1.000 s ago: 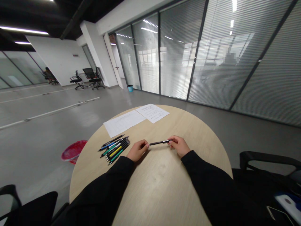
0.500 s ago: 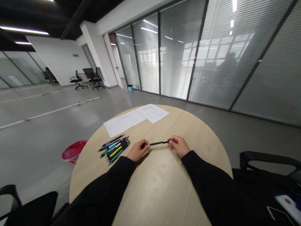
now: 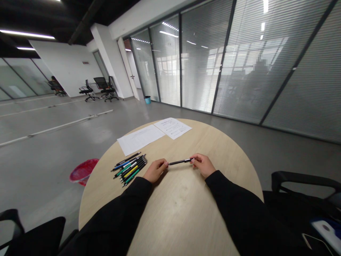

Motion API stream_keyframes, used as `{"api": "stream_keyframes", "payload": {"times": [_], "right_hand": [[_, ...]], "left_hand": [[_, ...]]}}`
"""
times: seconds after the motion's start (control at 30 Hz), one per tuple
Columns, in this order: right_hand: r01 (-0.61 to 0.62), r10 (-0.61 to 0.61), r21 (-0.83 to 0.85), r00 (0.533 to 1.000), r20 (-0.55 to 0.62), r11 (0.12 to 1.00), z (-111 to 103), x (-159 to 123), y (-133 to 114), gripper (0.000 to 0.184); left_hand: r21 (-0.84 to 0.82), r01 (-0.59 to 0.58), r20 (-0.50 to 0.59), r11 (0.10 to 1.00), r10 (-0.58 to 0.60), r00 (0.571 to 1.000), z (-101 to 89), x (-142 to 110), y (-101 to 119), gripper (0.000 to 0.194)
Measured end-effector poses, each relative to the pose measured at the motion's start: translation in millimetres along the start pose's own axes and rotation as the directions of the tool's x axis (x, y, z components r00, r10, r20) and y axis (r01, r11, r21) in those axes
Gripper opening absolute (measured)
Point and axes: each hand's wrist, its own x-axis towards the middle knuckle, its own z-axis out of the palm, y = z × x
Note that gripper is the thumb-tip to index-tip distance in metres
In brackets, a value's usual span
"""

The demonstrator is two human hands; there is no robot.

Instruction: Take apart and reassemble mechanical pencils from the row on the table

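Both our grips flank black pen (image 3: 181, 161) lying crosswise: right grip (image 3: 204, 165) clenched on end, left grip (image 3: 156, 170) curled beside tip.

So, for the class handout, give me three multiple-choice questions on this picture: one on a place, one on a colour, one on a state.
1. Where does the pile of pens lie? A: on the papers. B: on the round table, beside the left hand. C: on the floor.
2. What colour is the tub left of the table? A: blue. B: green. C: red.
3. What state is the black pen in? A: held in the fingers of the right hand. B: lying in the pile. C: standing in a cup.

Answers: 1 B, the pile sits on the tabletop by that hand. 2 C, its rim and inside show red. 3 A, those fingers pinch its end.
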Motion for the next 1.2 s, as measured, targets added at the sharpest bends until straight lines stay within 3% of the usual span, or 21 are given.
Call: {"api": "stream_keyframes", "payload": {"times": [0.3, 0.4, 0.7, 1.03, 1.2], "right_hand": [[-0.015, 0.015, -0.004, 1.000, 0.008, 1.000, -0.8, 1.9, 5.8, 0.023], [-0.009, 0.009, -0.002, 1.000, 0.007, 1.000, -0.7, 2.2, 7.0, 0.023], [-0.005, 0.005, -0.004, 1.000, -0.003, 1.000, -1.2, 3.2, 7.2, 0.023], [-0.016, 0.016, -0.009, 1.000, 0.000, 1.000, -1.5, 1.8, 5.2, 0.023], [-0.007, 0.007, -0.002, 1.000, -0.007, 1.000, -1.4, 2.5, 7.1, 0.024]], "left_hand": [[-0.092, -0.025, -0.012, 0.995, 0.024, 1.000, 3.3, 0.0, -5.0, 0.024], [-0.123, -0.032, -0.004, 0.992, 0.032, 0.999, 4.0, -0.1, -5.1, 0.026], [0.021, 0.016, 0.005, 1.000, -0.016, 1.000, 1.0, -1.6, 5.1, 0.049], [0.014, -0.015, 0.060, 1.000, 0.015, 0.998, -1.1, -1.7, 7.1, 0.044], [0.031, -0.007, 0.032, 0.999, 0.006, 0.999, -1.0, -0.3, 1.8, 0.040]]}}
